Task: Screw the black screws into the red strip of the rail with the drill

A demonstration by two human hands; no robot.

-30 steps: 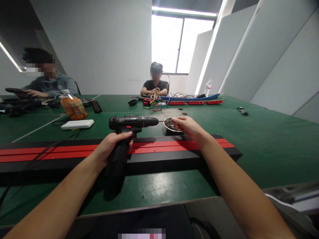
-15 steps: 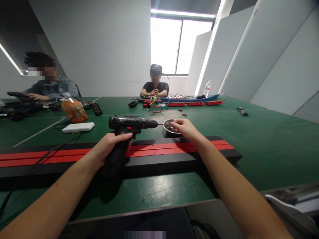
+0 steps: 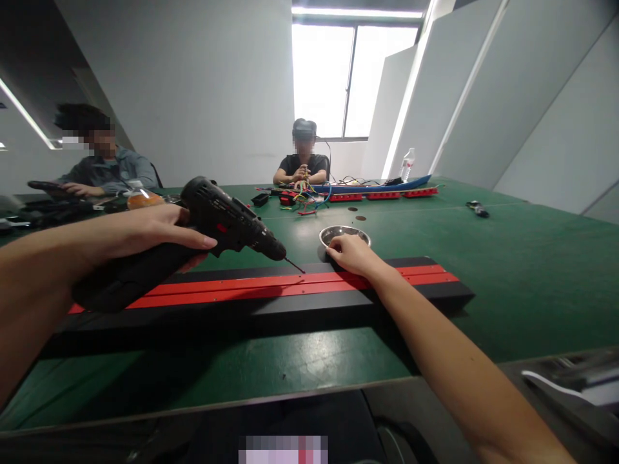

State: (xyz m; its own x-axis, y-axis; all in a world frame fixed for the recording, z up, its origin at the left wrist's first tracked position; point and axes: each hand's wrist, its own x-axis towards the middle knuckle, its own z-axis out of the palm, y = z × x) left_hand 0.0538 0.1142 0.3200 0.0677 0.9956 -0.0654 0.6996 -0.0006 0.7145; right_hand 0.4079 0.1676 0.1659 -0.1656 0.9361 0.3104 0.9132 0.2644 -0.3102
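gripping the black cordless drill (image 3: 227, 222), the left hand (image 3: 145, 235) is being kept wrapped around the handle, fingers (image 3: 193, 240) closed on it, with the bit (image 3: 294, 265) being angled down and to the right of them toward the red strip (image 3: 271, 287) of the long black rail (image 3: 290, 306). the tip is being held just above the strip, and a square, steady approach is being called for so that it is not skated across the red face. further right, the right hand (image 3: 353, 253) is being rested on the rail's far edge, fingers curled loosely and nothing visibly gripped; the steel bowl (image 3: 344, 235) is sitting just beyond its fingertips. coloured wires (image 3: 302, 200) and red parts are being handled by a person at the table's (image 3: 507, 270) far side, well apart, and nothing is standing between bit and strip.
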